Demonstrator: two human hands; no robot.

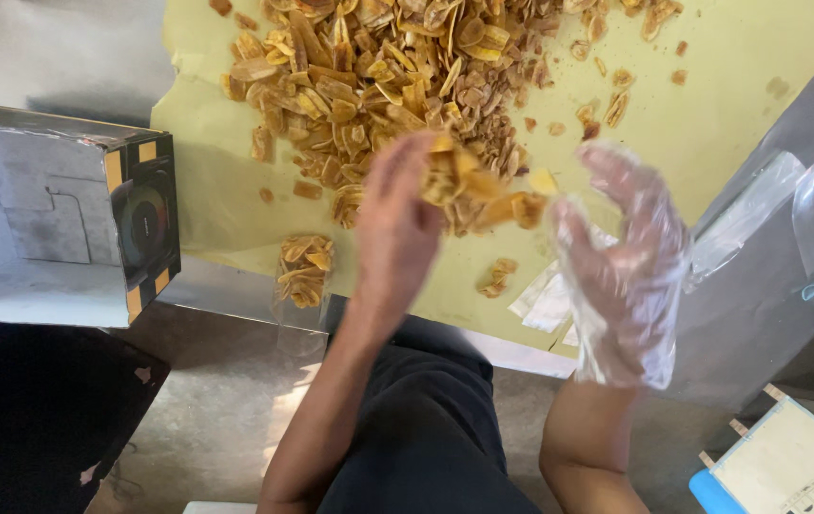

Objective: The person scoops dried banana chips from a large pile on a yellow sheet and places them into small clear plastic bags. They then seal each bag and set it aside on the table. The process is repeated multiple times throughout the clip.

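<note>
The left hand [397, 224] is blurring, hiding part of its handful of fried chips [483, 190]; the chip pile [378, 67] is running off the top edge.

Both hands raised, left [397, 224] bare, right [626, 257] gloved, fingers spread

A grey cardboard box [55, 214] stood at the left edge. Empty clear plastic bags [759, 214] lay at the right. A blue-edged tray [787, 466] sat in the lower right corner.

Small snack-packing workspace: heaped fried chips [397, 76] on yellow paper [730, 105], clear bags [749, 214], concrete floor [226, 409].
</note>
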